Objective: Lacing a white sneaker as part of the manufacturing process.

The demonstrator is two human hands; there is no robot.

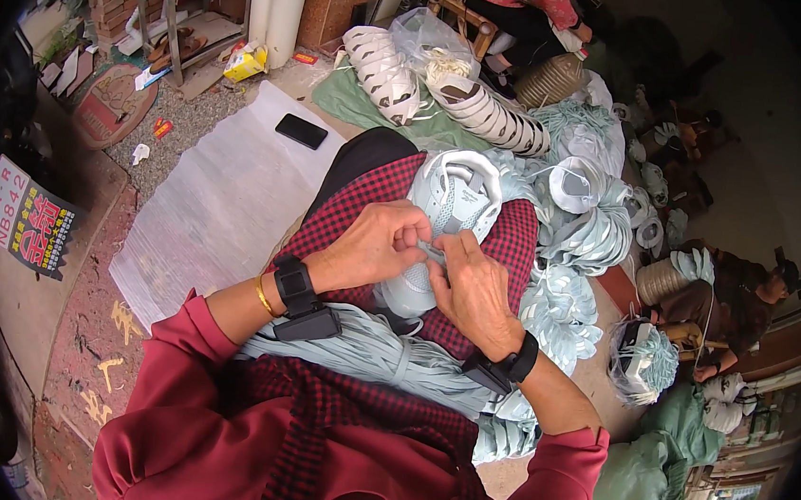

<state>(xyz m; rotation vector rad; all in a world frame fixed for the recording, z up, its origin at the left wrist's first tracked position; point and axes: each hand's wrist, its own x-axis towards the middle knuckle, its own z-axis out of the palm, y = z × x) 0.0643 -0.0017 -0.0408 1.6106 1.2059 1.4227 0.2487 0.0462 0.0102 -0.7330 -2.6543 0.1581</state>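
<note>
A light blue and white sneaker (467, 202) lies across my lap on a red-and-black checked cloth (359, 199), its opening away from me and its toe towards me. Over the lower lacing, my left hand (369, 250) and my right hand (479, 293) meet with fingertips pinched. Between them shows a short piece of pale blue shoelace (432, 251); the fingers partly hide it. A thick bundle of pale blue laces (364, 338) rests across my lap, just below my wrists.
To the left lies a white sheet (206, 190) with a black phone (301, 131) on it. Stacked pale blue shoe parts (562, 307) heap up on my right. White stacked shoe parts (383, 72) sit ahead, near a seated person (527, 4). Green sacks (642, 481) stand at the lower right.
</note>
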